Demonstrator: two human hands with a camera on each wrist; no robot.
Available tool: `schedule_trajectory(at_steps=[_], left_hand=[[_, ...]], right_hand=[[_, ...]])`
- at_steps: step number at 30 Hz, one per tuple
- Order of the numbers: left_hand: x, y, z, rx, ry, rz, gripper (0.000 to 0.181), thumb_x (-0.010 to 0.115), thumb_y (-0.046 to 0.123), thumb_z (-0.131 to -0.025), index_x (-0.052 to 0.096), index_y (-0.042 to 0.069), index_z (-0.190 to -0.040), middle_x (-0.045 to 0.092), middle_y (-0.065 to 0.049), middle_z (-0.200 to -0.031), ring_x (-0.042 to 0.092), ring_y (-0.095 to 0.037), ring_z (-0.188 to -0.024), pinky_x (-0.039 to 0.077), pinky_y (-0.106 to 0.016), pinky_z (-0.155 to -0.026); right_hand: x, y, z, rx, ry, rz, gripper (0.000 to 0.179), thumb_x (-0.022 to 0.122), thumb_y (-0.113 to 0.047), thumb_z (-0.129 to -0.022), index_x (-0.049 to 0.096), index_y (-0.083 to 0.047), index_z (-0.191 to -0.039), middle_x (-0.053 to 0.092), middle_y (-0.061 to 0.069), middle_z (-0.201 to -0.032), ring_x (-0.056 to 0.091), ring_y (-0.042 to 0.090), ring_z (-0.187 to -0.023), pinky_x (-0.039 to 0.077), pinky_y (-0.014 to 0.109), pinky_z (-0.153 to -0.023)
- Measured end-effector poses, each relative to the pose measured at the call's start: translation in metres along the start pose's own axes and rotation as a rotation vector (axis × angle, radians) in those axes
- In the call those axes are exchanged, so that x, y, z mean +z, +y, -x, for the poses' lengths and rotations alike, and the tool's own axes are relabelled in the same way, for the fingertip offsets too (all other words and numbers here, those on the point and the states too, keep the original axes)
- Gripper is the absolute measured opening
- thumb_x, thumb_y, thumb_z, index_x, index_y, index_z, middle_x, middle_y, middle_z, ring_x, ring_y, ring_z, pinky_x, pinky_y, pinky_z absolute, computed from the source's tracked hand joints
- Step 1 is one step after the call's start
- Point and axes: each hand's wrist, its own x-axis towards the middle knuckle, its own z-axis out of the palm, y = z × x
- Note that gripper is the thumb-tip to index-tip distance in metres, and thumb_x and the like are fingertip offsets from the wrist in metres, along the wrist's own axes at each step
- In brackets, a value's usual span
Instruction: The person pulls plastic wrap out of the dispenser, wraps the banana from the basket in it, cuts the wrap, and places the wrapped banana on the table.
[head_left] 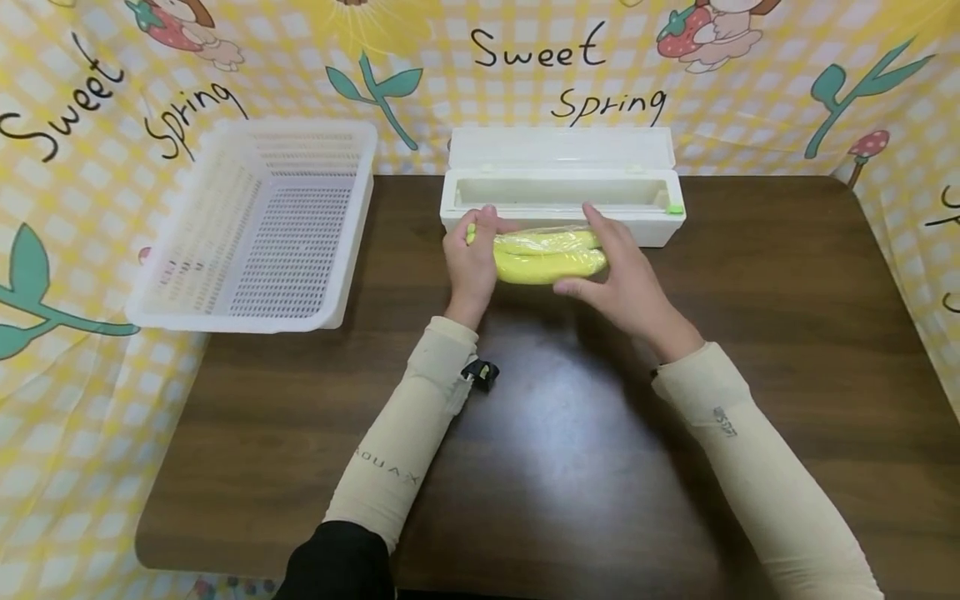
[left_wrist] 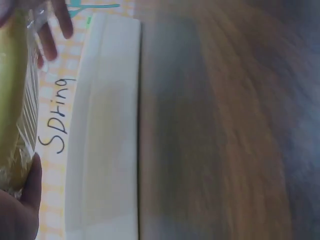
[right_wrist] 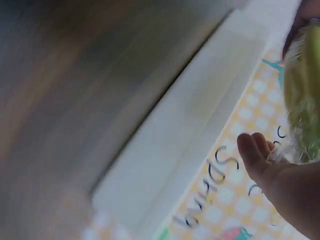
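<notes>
A bunch of yellow bananas (head_left: 551,256), wrapped in clear plastic film, is held up in front of the long white box. My left hand (head_left: 474,262) grips the stem end, its thumb on top. At the other end, my right hand (head_left: 626,279) has thumb and fingers spread around the film-covered tips. In the right wrist view, those fingers (right_wrist: 255,150) reach out fairly straight beside loose film (right_wrist: 285,150). Shiny creases of film run along the bananas in the left wrist view.
Just behind the hands stands a white film dispenser box (head_left: 562,232), its lid (head_left: 562,150) raised, a green slider (head_left: 674,210) at its right end. A white plastic basket (head_left: 333,300) sits at the left on the brown table (head_left: 547,467). Yellow checked cloth (head_left: 420,83) hangs behind.
</notes>
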Motion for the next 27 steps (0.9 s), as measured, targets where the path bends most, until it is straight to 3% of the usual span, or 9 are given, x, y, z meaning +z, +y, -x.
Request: schedule_trajectory(at_steps=[2,6,9,12,16,19,21,24,27], left_hand=[[0.001,0.002,-0.001,0.034,0.047,-0.003,0.038,0.053,0.014,-0.104,0.065,-0.007,-0.075,0.073,-0.02,-0.079,0.069,-0.028,-0.094,0.049,-0.026,-0.094],[0.007,0.004,0.003,0.037,0.116,-0.015,0.038,0.053,0.017,-0.104,0.066,-0.003,-0.074,0.074,-0.017,-0.079,0.068,-0.026,-0.101,0.041,-0.029,-0.106],[0.016,0.006,0.008,-0.008,0.127,0.029,0.035,0.055,0.018,-0.103,0.066,-0.006,-0.079,0.073,-0.018,-0.082,0.067,-0.024,-0.097,0.047,-0.027,-0.093],[0.024,0.007,0.013,-0.036,0.115,0.086,0.034,0.056,0.018,-0.102,0.066,-0.009,-0.084,0.073,-0.02,-0.085,0.065,-0.017,-0.089,0.049,-0.025,-0.078],[0.035,0.009,0.018,-0.041,0.107,0.1,0.031,0.055,0.015,-0.102,0.065,-0.008,-0.084,0.073,-0.02,-0.088,0.066,-0.017,-0.088,0.051,-0.025,-0.073],[0.039,0.011,0.018,-0.05,0.032,0.07,0.029,0.057,0.016,-0.103,0.065,-0.007,-0.089,0.073,-0.019,-0.094,0.065,-0.016,-0.092,0.051,-0.025,-0.078],[0.039,0.01,0.016,-0.065,-0.093,0.022,0.029,0.057,0.021,-0.104,0.065,-0.006,-0.101,0.069,-0.017,-0.103,0.062,-0.018,-0.095,0.051,-0.027,-0.077],[0.035,0.008,0.011,-0.061,-0.321,-0.082,0.036,0.056,0.025,-0.104,0.058,-0.002,-0.128,0.056,-0.014,-0.127,0.054,-0.025,-0.113,0.046,-0.032,-0.092],[0.03,0.005,0.008,-0.04,-0.466,-0.165,0.042,0.061,0.023,-0.102,0.054,0.004,-0.139,0.046,-0.01,-0.138,0.046,-0.031,-0.125,0.042,-0.041,-0.101]], right_hand=[[0.006,-0.005,-0.003,0.059,0.083,-0.181,0.076,0.07,-0.027,-0.098,0.028,-0.013,-0.16,0.035,0.011,-0.158,0.03,0.023,-0.145,0.025,0.044,-0.116],[0.027,-0.02,-0.015,0.175,0.352,-0.759,0.04,0.046,-0.019,-0.109,0.047,0.0,-0.144,0.055,0.015,-0.139,0.049,0.021,-0.129,0.039,0.032,-0.106],[0.036,-0.029,-0.027,0.232,0.591,-1.207,0.025,0.043,-0.01,-0.108,0.055,0.007,-0.122,0.061,0.022,-0.112,0.059,0.03,-0.11,0.049,0.034,-0.095],[0.038,-0.032,-0.037,0.265,0.743,-1.421,0.017,0.045,-0.006,-0.106,0.055,0.007,-0.108,0.06,0.023,-0.101,0.058,0.038,-0.106,0.048,0.042,-0.099],[0.033,-0.03,-0.042,0.298,0.813,-1.564,0.014,0.045,-0.009,-0.105,0.053,0.003,-0.101,0.055,0.02,-0.093,0.057,0.036,-0.093,0.044,0.048,-0.102],[0.026,-0.022,-0.042,0.323,0.797,-1.635,0.014,0.045,-0.01,-0.106,0.05,0.004,-0.104,0.053,0.019,-0.093,0.055,0.034,-0.091,0.043,0.048,-0.103],[0.017,-0.011,-0.04,0.329,0.781,-1.644,0.013,0.045,-0.008,-0.106,0.048,0.005,-0.105,0.053,0.02,-0.093,0.055,0.034,-0.09,0.045,0.047,-0.101],[-0.002,0.008,-0.034,0.345,0.79,-1.612,0.009,0.047,-0.002,-0.104,0.049,0.006,-0.103,0.054,0.021,-0.09,0.057,0.033,-0.085,0.051,0.044,-0.093],[-0.019,0.028,-0.025,0.379,0.825,-1.557,0.009,0.046,0.0,-0.103,0.05,0.007,-0.1,0.055,0.022,-0.088,0.058,0.031,-0.082,0.054,0.04,-0.085]])
